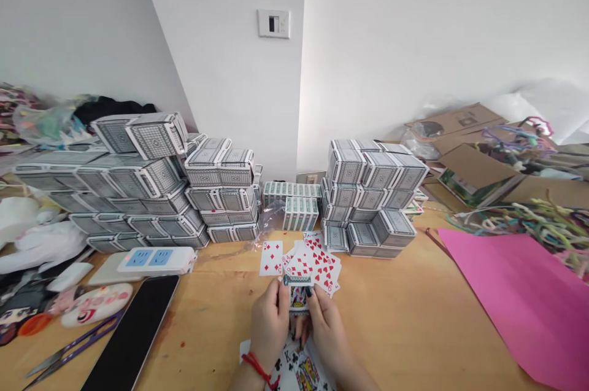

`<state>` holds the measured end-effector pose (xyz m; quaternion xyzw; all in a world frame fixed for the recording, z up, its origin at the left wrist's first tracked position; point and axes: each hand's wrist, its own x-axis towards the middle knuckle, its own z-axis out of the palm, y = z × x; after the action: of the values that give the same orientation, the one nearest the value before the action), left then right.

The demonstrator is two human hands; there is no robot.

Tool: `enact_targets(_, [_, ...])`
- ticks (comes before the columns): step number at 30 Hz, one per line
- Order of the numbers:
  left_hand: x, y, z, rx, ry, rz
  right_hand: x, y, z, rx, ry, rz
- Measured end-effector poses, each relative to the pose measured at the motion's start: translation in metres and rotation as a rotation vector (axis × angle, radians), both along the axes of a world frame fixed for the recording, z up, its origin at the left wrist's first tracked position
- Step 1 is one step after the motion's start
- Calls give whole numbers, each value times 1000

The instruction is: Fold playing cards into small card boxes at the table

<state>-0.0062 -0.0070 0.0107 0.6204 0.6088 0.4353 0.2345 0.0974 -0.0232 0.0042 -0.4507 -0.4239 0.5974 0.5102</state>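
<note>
Between my left hand [272, 311] and my right hand [324, 317] is a small group of playing cards [299, 298], a face card showing in it. Both hands are closed, thumbs on top of the cards and fingers curled beneath. Just beyond lie loose face-up red cards [301, 259], fanned over one another, with a five of diamonds [271, 258] at their left. Below my wrists more face-up cards [306, 372] rest on the table, a king of clubs among them, partly covered by my forearms.
Stacked card boxes [151, 176] rise at the left, and more stacks [372, 194] at the right. A phone [131, 332], scissors [73, 348] and a power strip [156, 260] lie left. Pink paper [519, 299] covers the right edge, near an open cardboard box [483, 173].
</note>
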Motion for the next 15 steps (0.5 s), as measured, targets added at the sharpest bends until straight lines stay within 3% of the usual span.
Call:
enact_targets(6, [1,-2,0,-23,4,-9,-1,-3,-1,-6,-68,-26])
enact_targets(10, [4,-3,1,-76,-117,-110,1,-1,0,-33,-70,-107])
enact_targets(15, [6,-7,8,-90,-212,-179,4,3,2,-55,-42,-69])
